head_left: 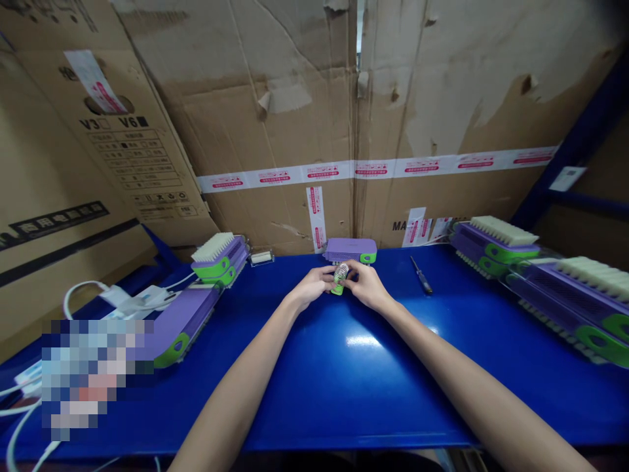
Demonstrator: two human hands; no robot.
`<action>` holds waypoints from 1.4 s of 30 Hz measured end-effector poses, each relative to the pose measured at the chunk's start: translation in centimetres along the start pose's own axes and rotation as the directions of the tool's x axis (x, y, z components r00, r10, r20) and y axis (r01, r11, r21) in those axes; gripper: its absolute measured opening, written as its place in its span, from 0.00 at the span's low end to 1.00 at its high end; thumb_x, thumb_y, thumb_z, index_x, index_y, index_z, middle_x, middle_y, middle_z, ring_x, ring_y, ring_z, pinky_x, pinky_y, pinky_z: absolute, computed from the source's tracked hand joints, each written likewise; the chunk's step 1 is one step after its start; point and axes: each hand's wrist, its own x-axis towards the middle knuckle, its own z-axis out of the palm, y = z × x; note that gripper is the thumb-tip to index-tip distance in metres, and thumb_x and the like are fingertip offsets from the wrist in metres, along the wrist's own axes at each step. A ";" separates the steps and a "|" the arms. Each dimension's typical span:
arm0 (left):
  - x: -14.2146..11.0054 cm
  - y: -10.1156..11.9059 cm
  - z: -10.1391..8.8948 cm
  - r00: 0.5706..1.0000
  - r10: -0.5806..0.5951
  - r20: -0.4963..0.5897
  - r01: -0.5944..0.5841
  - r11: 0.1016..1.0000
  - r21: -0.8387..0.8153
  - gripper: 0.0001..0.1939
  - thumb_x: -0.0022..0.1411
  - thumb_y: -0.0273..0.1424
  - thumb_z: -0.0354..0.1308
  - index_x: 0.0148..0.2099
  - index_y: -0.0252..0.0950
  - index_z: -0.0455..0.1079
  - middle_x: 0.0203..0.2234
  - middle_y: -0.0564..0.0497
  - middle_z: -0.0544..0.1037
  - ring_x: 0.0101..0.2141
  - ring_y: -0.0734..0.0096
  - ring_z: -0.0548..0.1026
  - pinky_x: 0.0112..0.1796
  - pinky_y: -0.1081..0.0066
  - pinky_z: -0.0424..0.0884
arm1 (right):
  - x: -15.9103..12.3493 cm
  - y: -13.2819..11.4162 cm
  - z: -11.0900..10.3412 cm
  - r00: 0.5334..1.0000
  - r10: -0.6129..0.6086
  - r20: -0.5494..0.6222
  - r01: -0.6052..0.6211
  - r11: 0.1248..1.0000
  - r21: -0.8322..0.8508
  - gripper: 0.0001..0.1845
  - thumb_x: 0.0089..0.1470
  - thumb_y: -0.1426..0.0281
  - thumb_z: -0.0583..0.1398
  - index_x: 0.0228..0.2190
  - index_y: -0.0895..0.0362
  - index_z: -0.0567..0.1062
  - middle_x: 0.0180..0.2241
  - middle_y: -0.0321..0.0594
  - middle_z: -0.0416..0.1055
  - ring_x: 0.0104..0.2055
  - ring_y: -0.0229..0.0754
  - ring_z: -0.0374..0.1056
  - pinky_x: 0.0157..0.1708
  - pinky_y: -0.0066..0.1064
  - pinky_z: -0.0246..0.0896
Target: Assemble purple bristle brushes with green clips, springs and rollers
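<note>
My left hand (313,286) and my right hand (367,286) meet over the middle of the blue table. Their fingertips are closed around a silvery coil spring (341,271) from either side. Right below the spring shows a small bright green plastic piece (337,290); whether the two are joined I cannot tell. Just beyond my fingers lies a purple brush (350,248) with a green end and its bristles facing down. A dark screwdriver (421,276) rests on the table to the right of my right hand.
Purple and green brushes, some stacked, stand at left (183,322) and right (570,298). A small clear case with a cream strip (262,258) sits near the cardboard wall (275,131). White cables and a power strip (147,299) occupy the left edge, beside a blurred-out patch.
</note>
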 end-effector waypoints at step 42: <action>1.1 -1.7 -2.1 0.768 0.353 -0.535 -0.190 0.923 0.336 0.32 0.43 0.29 0.67 0.50 0.34 0.60 0.38 0.44 0.76 0.36 0.67 0.75 0.37 0.69 0.69 | -0.3 1.4 -1.7 0.952 -0.258 -0.162 0.154 0.867 -0.475 0.22 0.54 0.66 0.55 0.51 0.55 0.67 0.52 0.49 0.67 0.55 0.53 0.60 0.51 0.47 0.55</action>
